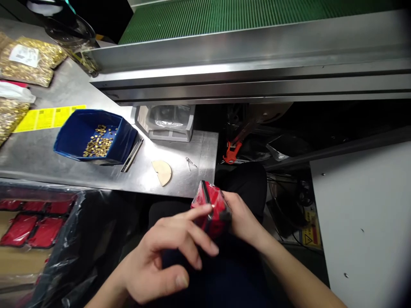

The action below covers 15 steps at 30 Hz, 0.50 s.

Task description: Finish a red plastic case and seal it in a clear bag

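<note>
A red, box-like item with black edges, wrapped in clear plastic (220, 203), is held above my lap. My right hand (240, 216) grips it from the right side; its fingers are mostly hidden behind the item. My left hand (170, 244) is open in front of it, fingers apart. The left index fingertip lies over the front of the item, seemingly touching it, while the thumb and other fingers hold nothing. Just beyond, on the metal table, lie a pale half-round wooden piece (162, 172) and a small thin metal part (190, 162).
A blue bin (86, 122) holds small brass-coloured parts, with a pen-like tool (132, 155) beside it. Behind stands a grey bin (170, 134). A black-lined box (69, 239) at left holds several red wrapped packs. A conveyor's metal rail (244, 64) crosses above; a white panel (366, 214) is right.
</note>
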Tool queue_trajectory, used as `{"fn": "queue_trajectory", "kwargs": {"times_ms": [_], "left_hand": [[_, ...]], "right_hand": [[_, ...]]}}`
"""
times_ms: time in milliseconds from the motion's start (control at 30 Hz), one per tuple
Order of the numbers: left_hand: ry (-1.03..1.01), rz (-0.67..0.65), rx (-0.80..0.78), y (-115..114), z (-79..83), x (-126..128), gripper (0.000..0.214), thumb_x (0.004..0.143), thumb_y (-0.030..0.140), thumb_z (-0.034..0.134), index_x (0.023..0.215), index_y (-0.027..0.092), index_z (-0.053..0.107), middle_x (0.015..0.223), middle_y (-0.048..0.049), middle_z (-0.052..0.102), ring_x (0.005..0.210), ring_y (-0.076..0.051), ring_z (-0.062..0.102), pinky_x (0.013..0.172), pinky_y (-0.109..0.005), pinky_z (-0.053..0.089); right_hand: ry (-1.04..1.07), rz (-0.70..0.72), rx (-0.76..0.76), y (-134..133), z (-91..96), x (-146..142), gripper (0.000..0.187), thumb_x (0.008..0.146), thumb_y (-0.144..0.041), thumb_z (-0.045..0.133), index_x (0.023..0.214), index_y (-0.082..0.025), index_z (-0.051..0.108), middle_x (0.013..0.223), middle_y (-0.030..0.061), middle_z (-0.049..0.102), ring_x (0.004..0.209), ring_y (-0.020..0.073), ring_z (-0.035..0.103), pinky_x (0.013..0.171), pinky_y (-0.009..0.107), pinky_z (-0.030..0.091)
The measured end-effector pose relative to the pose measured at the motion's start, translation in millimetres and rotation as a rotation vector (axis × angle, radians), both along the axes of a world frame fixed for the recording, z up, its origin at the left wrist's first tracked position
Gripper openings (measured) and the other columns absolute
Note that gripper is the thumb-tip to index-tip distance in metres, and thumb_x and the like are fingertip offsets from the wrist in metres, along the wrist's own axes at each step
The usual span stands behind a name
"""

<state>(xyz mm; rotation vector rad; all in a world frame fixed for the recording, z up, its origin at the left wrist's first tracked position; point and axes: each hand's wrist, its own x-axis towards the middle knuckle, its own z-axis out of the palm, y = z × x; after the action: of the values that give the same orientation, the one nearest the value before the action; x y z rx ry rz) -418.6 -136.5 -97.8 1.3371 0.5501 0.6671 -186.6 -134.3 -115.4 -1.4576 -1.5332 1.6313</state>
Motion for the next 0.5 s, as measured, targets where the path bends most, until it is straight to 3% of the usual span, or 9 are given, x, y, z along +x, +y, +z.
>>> {"fn": "queue_trajectory", "kwargs": {"times_ms": [67, 133, 200, 233, 300, 367, 400, 500], "left_hand": [[-0.049, -0.015, -0.050, -5, -0.4, -1, 0.030, 0.099, 0.049, 0.063, 0.091, 0.027, 0.082, 0.088, -0.0054, 0.082, 0.082, -0.028, 0.075, 0.123, -0.060, 0.030], [-0.150, 0.112, -0.187, -11, -10.7, -2, 0.033, 0.097, 0.051, 0.066, 0.081, 0.026, 0.081, 0.076, -0.0048, 0.079, 0.081, -0.027, 0.073, 0.109, -0.052, 0.048], [-0.274, 0.289, -0.427, -16, -26.6, -1, 0.033, 0.095, 0.053, 0.067, 0.077, 0.027, 0.076, 0.071, -0.0014, 0.073, 0.076, -0.022, 0.068, 0.084, -0.037, 0.058], [-0.301, 0.368, -0.548, -18, -34.9, 0, 0.030, 0.093, 0.055, 0.070, 0.082, 0.027, 0.075, 0.074, 0.0003, 0.071, 0.073, -0.020, 0.065, 0.074, -0.031, 0.057], [-0.239, 0.442, -0.681, -21, -49.5, 3, 0.040, 0.081, 0.061, 0.081, 0.104, 0.029, 0.071, 0.088, 0.0009, 0.071, 0.076, -0.018, 0.064, 0.074, -0.028, 0.055], [-0.084, 0.377, -0.670, -22, -59.2, 4, 0.068, 0.068, 0.062, 0.091, 0.119, 0.025, 0.067, 0.100, -0.0034, 0.071, 0.090, -0.023, 0.066, 0.087, -0.033, 0.054], [-0.010, 0.299, -0.647, -22, -62.0, 5, 0.071, 0.064, 0.059, 0.094, 0.118, 0.021, 0.068, 0.101, -0.0055, 0.072, 0.094, -0.026, 0.066, 0.092, -0.037, 0.053], [0.172, 0.107, -0.586, -18, -63.3, 4, 0.057, 0.066, 0.042, 0.097, 0.110, 0.018, 0.071, 0.103, -0.0075, 0.073, 0.098, -0.030, 0.066, 0.092, -0.041, 0.054]], "right_hand": [[-0.105, 0.069, 0.152, 13, 7.8, 1, 0.014, 0.097, -0.026, 0.060, 0.099, -0.021, 0.072, 0.094, 0.0020, 0.074, 0.082, 0.0195, 0.068, 0.070, 0.024, 0.045], [-0.296, 0.122, 0.322, 19, 10.9, 1, 0.015, 0.100, -0.024, 0.056, 0.095, -0.020, 0.070, 0.091, 0.0021, 0.071, 0.078, 0.0169, 0.065, 0.068, 0.024, 0.042], [-0.481, 0.166, 0.521, 20, 10.0, -2, 0.024, 0.105, -0.025, 0.048, 0.091, -0.019, 0.066, 0.084, 0.0023, 0.066, 0.070, 0.0149, 0.060, 0.064, 0.026, 0.037], [-0.541, 0.198, 0.623, 19, 8.8, -4, 0.028, 0.107, -0.025, 0.043, 0.090, -0.018, 0.065, 0.082, 0.0024, 0.064, 0.068, 0.0148, 0.057, 0.063, 0.027, 0.035], [-0.604, 0.274, 0.808, 15, 6.5, -8, 0.031, 0.108, -0.024, 0.039, 0.090, -0.018, 0.063, 0.079, 0.0023, 0.060, 0.066, 0.0155, 0.054, 0.062, 0.030, 0.033], [-0.629, 0.345, 0.924, 11, 5.4, -12, 0.029, 0.107, -0.020, 0.039, 0.092, -0.017, 0.063, 0.078, 0.0024, 0.059, 0.066, 0.0169, 0.052, 0.060, 0.033, 0.032], [-0.626, 0.379, 0.955, 9, 5.2, -13, 0.027, 0.106, -0.019, 0.039, 0.093, -0.017, 0.062, 0.079, 0.0026, 0.059, 0.066, 0.0176, 0.051, 0.059, 0.034, 0.032], [-0.573, 0.494, 0.969, 0, 5.9, -16, 0.021, 0.102, -0.016, 0.042, 0.092, -0.017, 0.061, 0.081, 0.0030, 0.061, 0.066, 0.0183, 0.050, 0.057, 0.035, 0.032]]}}
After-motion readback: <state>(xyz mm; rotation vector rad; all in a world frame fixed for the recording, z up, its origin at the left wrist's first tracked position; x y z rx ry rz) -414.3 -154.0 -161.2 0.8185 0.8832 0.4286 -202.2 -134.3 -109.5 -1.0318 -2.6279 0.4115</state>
